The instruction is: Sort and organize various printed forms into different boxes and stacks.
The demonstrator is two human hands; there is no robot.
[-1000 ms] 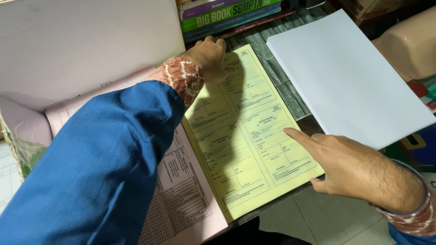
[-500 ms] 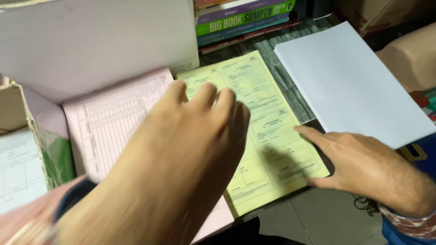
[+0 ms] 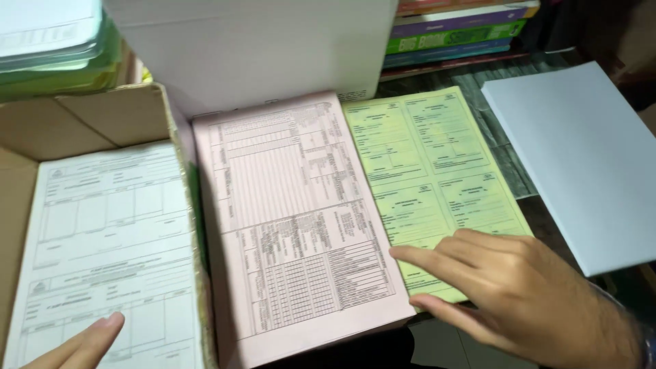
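Yellow form sheet (image 3: pixel 430 171) lies flat on the dark desk (image 3: pixel 502 157), long axis running from the near edge toward the book stack (image 3: pixel 458 34) at the back, tilted slightly so its far end leans left. Its left edge touches the pink form sheet (image 3: pixel 294 212), which lies parallel beside it.

Right hand (image 3: pixel 519 294): fingers loosely spread, index fingertip (image 3: pixel 400 253) extended leftward, resting at the seam where yellow meets pink; palm covers the yellow sheet's near right corner. Nothing pinched.

Left hand (image 3: pixel 78 345): only fingertips in view at the bottom edge, lying on the white form (image 3: pixel 109 253) inside the cardboard box (image 3: pixel 102 116). Cannot tell whether it is spread or closed.

White paper stack (image 3: pixel 581 157) sits to the right, apart from the yellow sheet.
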